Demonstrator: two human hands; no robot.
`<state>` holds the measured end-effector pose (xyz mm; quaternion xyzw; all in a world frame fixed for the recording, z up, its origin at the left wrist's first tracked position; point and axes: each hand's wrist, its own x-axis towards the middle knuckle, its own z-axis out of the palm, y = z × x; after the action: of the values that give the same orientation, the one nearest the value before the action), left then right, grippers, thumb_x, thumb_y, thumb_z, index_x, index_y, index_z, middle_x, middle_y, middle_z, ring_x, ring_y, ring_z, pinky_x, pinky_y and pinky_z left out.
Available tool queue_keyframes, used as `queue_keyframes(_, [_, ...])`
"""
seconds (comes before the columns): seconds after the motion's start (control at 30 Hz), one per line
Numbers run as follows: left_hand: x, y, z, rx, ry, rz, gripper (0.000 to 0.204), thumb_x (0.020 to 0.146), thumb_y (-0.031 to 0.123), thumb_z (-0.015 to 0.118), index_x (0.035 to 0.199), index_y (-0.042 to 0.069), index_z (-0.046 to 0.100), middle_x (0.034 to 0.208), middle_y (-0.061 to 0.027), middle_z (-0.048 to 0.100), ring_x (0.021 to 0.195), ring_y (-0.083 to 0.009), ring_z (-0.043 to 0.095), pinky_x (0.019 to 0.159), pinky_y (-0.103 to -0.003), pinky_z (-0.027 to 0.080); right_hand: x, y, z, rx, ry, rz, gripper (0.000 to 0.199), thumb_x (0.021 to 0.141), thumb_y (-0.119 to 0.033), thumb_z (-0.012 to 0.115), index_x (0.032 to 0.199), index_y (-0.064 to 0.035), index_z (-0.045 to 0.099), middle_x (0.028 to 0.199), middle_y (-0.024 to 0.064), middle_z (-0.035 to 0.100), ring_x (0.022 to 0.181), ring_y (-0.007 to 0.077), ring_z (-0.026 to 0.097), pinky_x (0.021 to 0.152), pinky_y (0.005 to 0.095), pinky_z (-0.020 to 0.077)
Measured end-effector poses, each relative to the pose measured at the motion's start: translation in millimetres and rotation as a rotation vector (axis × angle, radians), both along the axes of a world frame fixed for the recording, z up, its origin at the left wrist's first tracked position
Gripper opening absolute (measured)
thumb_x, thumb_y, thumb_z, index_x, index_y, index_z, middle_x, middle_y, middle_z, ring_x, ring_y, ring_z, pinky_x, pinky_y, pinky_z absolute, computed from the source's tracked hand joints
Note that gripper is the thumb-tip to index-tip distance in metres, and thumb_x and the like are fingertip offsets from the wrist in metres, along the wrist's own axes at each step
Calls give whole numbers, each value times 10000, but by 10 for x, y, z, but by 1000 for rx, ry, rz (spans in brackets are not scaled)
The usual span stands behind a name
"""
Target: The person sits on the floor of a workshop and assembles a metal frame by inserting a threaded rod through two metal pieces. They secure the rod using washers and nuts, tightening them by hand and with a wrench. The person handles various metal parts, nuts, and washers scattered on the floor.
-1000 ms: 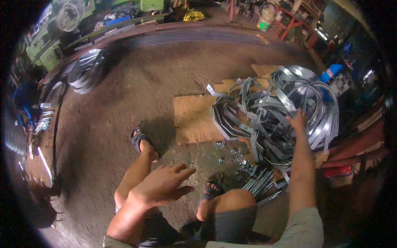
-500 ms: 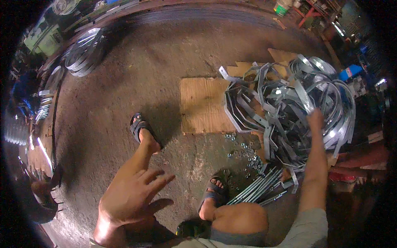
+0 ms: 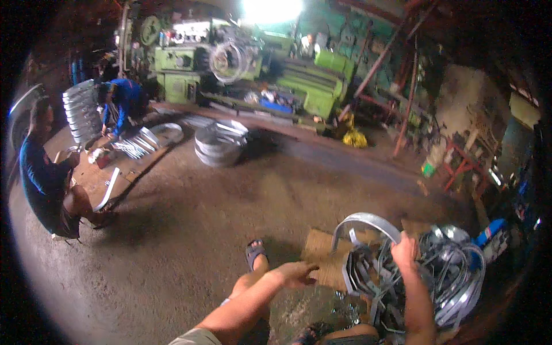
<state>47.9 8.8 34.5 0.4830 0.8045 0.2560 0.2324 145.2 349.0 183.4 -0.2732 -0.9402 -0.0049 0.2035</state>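
My right hand (image 3: 405,250) is closed round one end of a curved flat metal band (image 3: 368,218), lifted above a heap of silvery metal straps (image 3: 454,264). The band arches leftward from my fist, its far end hanging above the cardboard. My left hand (image 3: 296,273) reaches forward with fingers stretched out and nothing in them, over the edge of the cardboard sheet (image 3: 319,244). Angled metal brackets (image 3: 359,276) lie at the heap's left side. Small nuts (image 3: 340,310) are scattered on the floor near my feet.
Two people, one in dark clothes (image 3: 43,178) and one in blue (image 3: 123,106), crouch at a board (image 3: 123,184) at the left. Stacked metal hoops (image 3: 218,150) stand on the floor. A green lathe (image 3: 313,86) fills the back, beside red metal posts (image 3: 406,103).
The view has tilted up, bringing in the two people and the machine. My right hand has raised a curved band from the heap; my left hand has reached forward and right.
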Motion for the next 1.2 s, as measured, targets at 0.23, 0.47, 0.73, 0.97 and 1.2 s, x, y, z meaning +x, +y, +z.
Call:
queue_keyframes(0.23, [-105,-123,-383,40,54,-29,562,950,399,584,1386,55,498,1283,-224,602,1141,-382,590,952,-467,481,-35,-958,42,-78,269,314,234,746,-110,734,923,-9,619,875,236,685,882,459,647,787,543,504])
queue_keyframes(0.47, [-288,-233,-1129,-190,678,-435,456,979,339,549,1345,68,535,1230,-176,643,1072,-313,626,922,-436,505,129,-1094,-629,-184,285,121,255,722,-227,776,889,-66,671,908,201,705,902,406,676,774,495,534])
queue_keyframes(0.73, [130,-121,-454,-174,190,-248,527,943,404,596,1277,1,537,1181,-241,644,1095,-413,621,915,-471,516,470,-881,-849,-332,-46,190,270,731,-215,760,899,-27,665,932,241,695,905,420,681,787,494,546])
queue_keyframes(0.97, [843,465,250,-189,118,-336,568,985,420,545,1413,56,457,1200,-260,617,1106,-449,603,913,-507,506,583,-470,-877,-388,-131,219,328,739,-164,758,982,4,617,1005,245,669,980,444,644,858,522,504])
queue_keyframes(1.2, [890,461,428,-290,68,-335,572,977,420,557,1427,80,456,1285,-246,567,1118,-454,599,926,-509,507,449,-425,-964,-370,-79,311,356,727,-166,758,1013,-24,601,1016,221,661,1010,428,623,851,520,485])
